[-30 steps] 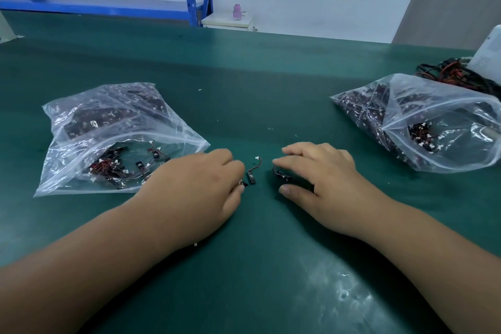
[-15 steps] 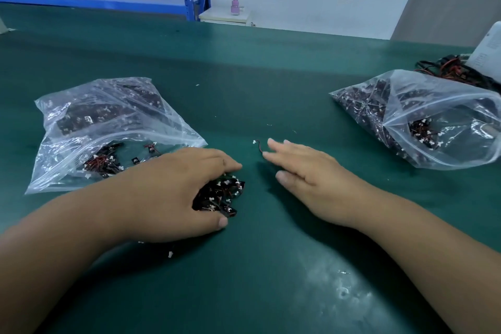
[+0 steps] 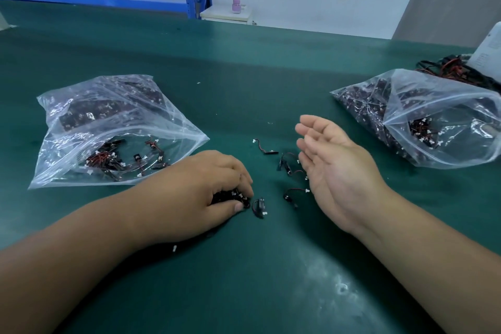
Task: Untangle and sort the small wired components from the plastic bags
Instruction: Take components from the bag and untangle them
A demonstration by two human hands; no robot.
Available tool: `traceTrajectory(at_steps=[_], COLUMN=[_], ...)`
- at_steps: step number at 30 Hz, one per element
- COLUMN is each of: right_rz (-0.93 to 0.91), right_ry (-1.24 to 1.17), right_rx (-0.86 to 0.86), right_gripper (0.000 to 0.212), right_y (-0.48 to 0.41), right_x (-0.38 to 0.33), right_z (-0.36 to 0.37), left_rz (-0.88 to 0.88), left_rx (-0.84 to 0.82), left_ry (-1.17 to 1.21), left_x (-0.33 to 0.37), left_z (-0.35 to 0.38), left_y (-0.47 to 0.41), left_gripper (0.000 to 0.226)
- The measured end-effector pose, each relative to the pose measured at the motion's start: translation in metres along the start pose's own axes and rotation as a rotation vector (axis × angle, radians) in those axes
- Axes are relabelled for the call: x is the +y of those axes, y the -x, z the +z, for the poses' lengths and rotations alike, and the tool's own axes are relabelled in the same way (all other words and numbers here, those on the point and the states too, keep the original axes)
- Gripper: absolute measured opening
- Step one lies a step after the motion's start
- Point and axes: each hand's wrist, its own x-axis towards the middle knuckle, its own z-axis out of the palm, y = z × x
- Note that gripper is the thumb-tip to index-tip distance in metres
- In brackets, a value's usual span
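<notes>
Your left hand (image 3: 206, 192) still grasping wired components (image 3: 230, 196), your right hand (image 3: 334, 171) now palm-up, released, loose pieces (image 3: 259, 207) scattered between, sheet (image 3: 489, 54) print unreadable.

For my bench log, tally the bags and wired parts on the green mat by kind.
Plastic bags: 2
Loose wired components lying singly: 4
Clump of components gripped by left hand: 1
Tangled wire pile, far right: 1
Total: 8
</notes>
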Motion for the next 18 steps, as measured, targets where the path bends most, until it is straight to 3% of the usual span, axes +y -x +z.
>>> traceTrajectory(at_steps=[2, 3, 6, 9, 15, 18], right_rz=[-0.038, -0.116, -0.45, -0.49, -0.484, -0.525], right_ry=[0.044, 0.183, 0.897, 1.264, 1.265, 1.226], right_rx=[-0.043, -0.06, -0.183, -0.338, -0.327, -0.287], right_gripper=[0.031, 0.027, 0.024, 0.043, 0.019, 0.017], right_y=[0.002, 0.005, 0.016, 0.027, 0.025, 0.023], right_x=[-0.001, -0.002, 0.002, 0.008, 0.009, 0.007], right_z=[0.003, 0.002, -0.009, -0.006, -0.003, -0.005], left_rz=[0.002, 0.001, 0.022, 0.049, 0.06, 0.062], left_rx=[0.006, 0.008, 0.012, -0.003, 0.0, 0.002], left_ry=[0.005, 0.007, 0.0, -0.008, -0.037, -0.051], left_x=[0.002, 0.002, 0.006, 0.007, 0.006, 0.004], left_z=[0.0, -0.001, -0.001, -0.002, -0.002, -0.002], left_y=[0.0, 0.0, 0.0, 0.001, 0.002, 0.002], left_gripper=[0.009, 0.008, 0.011, 0.009, 0.008, 0.005])
